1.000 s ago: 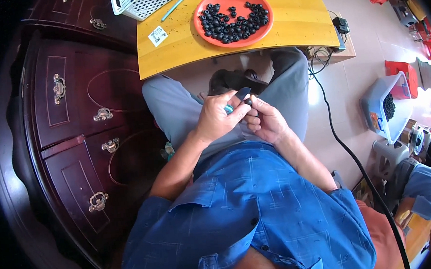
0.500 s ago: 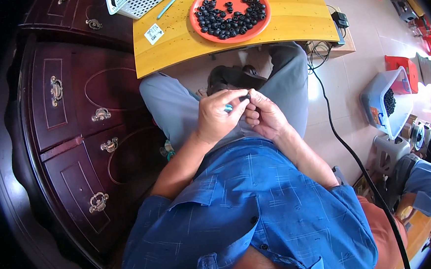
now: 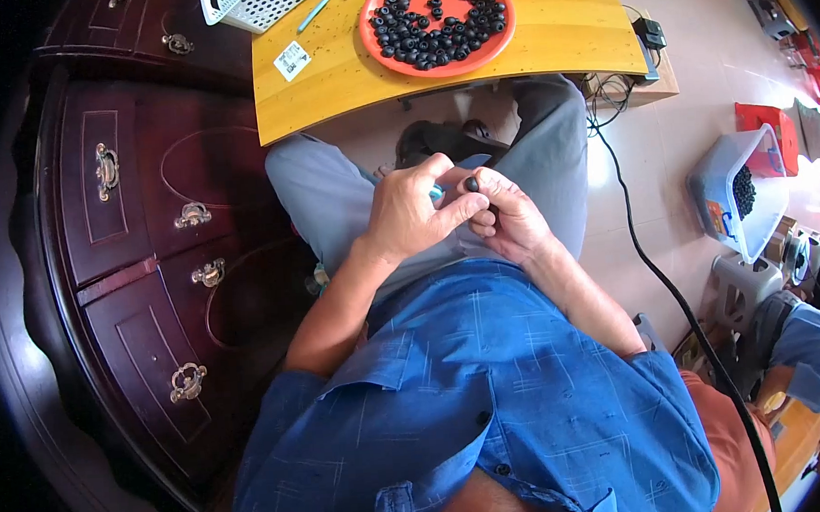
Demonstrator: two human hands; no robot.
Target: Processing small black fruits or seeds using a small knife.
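Observation:
Both my hands meet above my lap, close in front of the table. My right hand (image 3: 513, 217) pinches a small, dark, rounded bead-like piece (image 3: 472, 185) between thumb and forefinger, its other fingers curled in. My left hand (image 3: 409, 209) is partly closed, its thumb reaching across to the right fingertips near the bead-like piece. A light-blue end of a slim object (image 3: 436, 192) shows within the left fingers; the rest of it is hidden. On the table lies an orange-red plate (image 3: 379, 63) bearing many similar black bead-like pieces (image 3: 430, 44).
The yellow table (image 3: 566, 45) also bears a white perforated basket (image 3: 273, 9), a light-blue stick (image 3: 324, 5) and a white label (image 3: 292, 61). Dark wooden drawers (image 3: 139, 273) stand at left. At right are a black cable (image 3: 650, 269), a clear tub (image 3: 711, 191) and another person (image 3: 810, 353).
My left forefinger has lifted and my left hand has opened slightly, uncovering the dark bead-like piece in my right fingertips. The things on the table stay put.

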